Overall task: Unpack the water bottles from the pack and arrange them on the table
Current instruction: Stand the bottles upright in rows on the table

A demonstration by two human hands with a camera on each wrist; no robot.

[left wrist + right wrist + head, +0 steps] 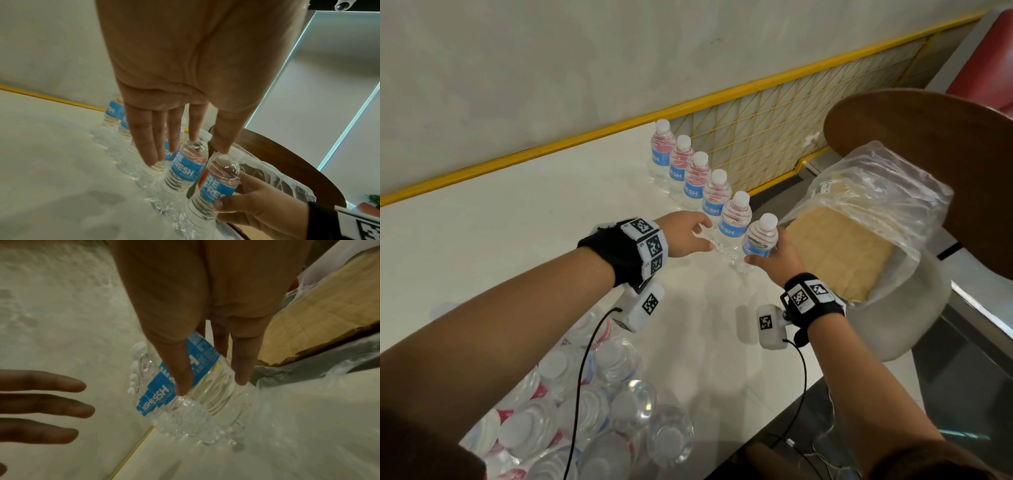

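Right now: right hand (774, 260) gripping a clear plastic water bottle with blue label and white cap (761, 236), upright at near end of a diagonal row of five matching bottles (697, 178) on the glossy white table (517, 219). Left hand (685, 238) hovering just beside row, fingers straight and loosely spread (holding nothing). Shrink-wrapped pack of bottles (585, 404) at near table edge. Plastic-bagged cardboard sheet (839, 250) just right of held bottle.

A glossy white bench (524, 219) carries a diagonal row of upright water bottles (700, 174) with blue labels and white caps, standing just beside one another. At its near edge lies a plastic-wrapped pack of bottles (585, 404). A yellow strip (551, 147) borders the bench's far side.
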